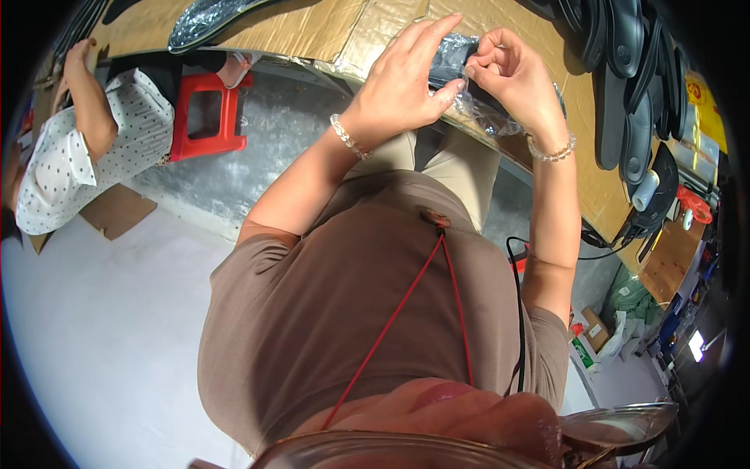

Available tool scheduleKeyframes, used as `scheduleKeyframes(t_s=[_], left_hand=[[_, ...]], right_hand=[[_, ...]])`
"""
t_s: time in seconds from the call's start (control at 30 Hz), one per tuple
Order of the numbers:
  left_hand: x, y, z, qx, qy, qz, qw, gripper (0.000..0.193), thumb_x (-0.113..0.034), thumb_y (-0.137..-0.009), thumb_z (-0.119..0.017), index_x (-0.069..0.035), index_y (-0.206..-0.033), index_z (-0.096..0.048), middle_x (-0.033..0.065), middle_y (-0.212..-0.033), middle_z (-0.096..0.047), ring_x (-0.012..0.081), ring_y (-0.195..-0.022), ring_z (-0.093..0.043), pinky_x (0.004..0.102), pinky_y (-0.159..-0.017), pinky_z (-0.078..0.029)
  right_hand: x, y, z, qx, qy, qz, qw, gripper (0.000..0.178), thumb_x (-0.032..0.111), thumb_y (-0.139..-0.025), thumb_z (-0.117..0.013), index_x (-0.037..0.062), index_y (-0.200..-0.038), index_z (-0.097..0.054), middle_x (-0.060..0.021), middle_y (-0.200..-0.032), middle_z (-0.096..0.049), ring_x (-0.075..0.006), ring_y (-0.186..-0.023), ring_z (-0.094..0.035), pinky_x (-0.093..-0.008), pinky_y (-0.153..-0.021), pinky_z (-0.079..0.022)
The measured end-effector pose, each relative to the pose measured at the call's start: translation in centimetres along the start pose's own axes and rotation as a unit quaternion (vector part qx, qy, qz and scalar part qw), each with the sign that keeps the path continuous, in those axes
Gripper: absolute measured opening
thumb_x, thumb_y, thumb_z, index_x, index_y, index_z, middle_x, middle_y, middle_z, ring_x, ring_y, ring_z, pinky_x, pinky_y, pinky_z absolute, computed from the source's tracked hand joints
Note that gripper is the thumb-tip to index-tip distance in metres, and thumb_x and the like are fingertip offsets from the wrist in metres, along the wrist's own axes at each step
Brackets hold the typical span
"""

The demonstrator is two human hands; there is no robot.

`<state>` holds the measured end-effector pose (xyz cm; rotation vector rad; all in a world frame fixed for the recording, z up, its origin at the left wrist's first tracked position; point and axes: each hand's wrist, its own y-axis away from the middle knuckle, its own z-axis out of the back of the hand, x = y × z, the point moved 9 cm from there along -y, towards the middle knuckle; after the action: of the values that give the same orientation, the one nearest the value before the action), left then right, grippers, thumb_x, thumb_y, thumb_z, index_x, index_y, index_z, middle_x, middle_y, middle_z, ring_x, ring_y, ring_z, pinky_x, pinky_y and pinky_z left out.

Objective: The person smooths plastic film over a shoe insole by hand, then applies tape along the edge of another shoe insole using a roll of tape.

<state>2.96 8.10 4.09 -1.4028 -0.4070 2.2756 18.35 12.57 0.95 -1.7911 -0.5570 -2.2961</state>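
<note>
One dark piece (448, 62), sheathed in crinkled clear film (494, 123), lies at the near edge of the worktop (297, 31), in front of the worker's lap, and from where I stand everything hangs on how it sits between the two hands. It shows in the gap: just right of the left hand (397, 86), and seeming to run on beneath the right hand (519, 82), which covers a good part of it. Its long axis looks to go sideways, roughly along the worktop's edge and slanting a little toward the body on the right, though with so much hidden I wouldn't swear to it.

The left fingers are straight and slightly fanned by its far side, the thumb set apart at the near side; whether they squeeze it or merely lie over it, I can't tell. The right fingers are curled, thumb and forefinger brought together on what looks like a pinch of film, right beside the exposed part. Of the two, I'd judge the right nearer to the loose film, which bunches below its thumb, while the left spans the piece crosswise and seems better placed to steady it.
</note>
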Motion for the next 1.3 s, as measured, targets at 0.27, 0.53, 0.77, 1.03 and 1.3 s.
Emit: scheduleKeyframes(t_s=[0.27,0.53,0.77,1.03,1.3], left_hand=[[0.0,-0.3,-0.1,-0.007,-0.02,0.003,1.0,0.076,-0.015,-0.08,-0.077,-0.002,-0.148,-0.044,0.0246,-0.131,-0.058,0.0423,-0.122,-0.057,0.0467,-0.107,-0.046],[0.4,-0.3,0.0,0.002,-0.002,0.023,1.0,0.077,-0.016,-0.081,-0.077,0.0,-0.148,-0.043,0.0248,-0.13,-0.058,0.0419,-0.122,-0.057,0.0457,-0.107,-0.046],[0.4,-0.1,-0.2,0.026,-0.018,0.02,0.999,0.078,-0.017,-0.081,-0.077,0.002,-0.148,-0.042,0.0252,-0.13,-0.059,0.0423,-0.122,-0.057,0.0453,-0.107,-0.046],[1.6,0.2,0.2,0.008,0.107,0.086,0.99,0.076,-0.015,-0.084,-0.075,-0.008,-0.152,-0.041,0.028,-0.14,-0.055,0.0396,-0.122,-0.062,0.0447,-0.104,-0.051],[1.9,-0.3,-0.5,0.006,0.082,0.112,0.99,0.059,-0.011,-0.083,-0.073,0.0,-0.136,-0.05,0.0204,-0.124,-0.062,0.0339,-0.112,-0.064,0.041,-0.095,-0.055]], right_hand=[[0.0,0.1,0.9,0.009,0.003,-0.003,1.0,0.02,-0.004,-0.09,-0.072,0.0014,-0.103,-0.057,-0.0001,-0.086,-0.068,-0.0009,-0.073,-0.056,-0.0171,-0.064,-0.047],[0.8,-1.1,2.0,-0.016,0.091,0.003,0.996,0.015,0.009,-0.099,-0.068,0.0016,-0.111,-0.062,-0.0006,-0.09,-0.071,-0.0031,-0.074,-0.059,-0.0176,-0.066,-0.047],[2.5,-1.7,0.8,-0.063,0.339,-0.061,0.937,0.042,0.039,-0.104,-0.061,0.0003,-0.096,-0.074,-0.0033,-0.081,-0.073,-0.008,-0.067,-0.062,-0.0224,-0.062,-0.05],[-0.1,-2.6,1.9,0.007,0.172,-0.035,0.984,0.023,0.022,-0.101,-0.066,0.0007,-0.094,-0.072,-0.0003,-0.086,-0.073,-0.0051,-0.072,-0.061,-0.0223,-0.066,-0.051],[0.6,-2.8,2.0,-0.021,0.208,-0.031,0.977,0.027,0.027,-0.101,-0.068,0.0021,-0.091,-0.069,-0.0005,-0.084,-0.071,-0.0067,-0.072,-0.061,-0.0237,-0.068,-0.051]])
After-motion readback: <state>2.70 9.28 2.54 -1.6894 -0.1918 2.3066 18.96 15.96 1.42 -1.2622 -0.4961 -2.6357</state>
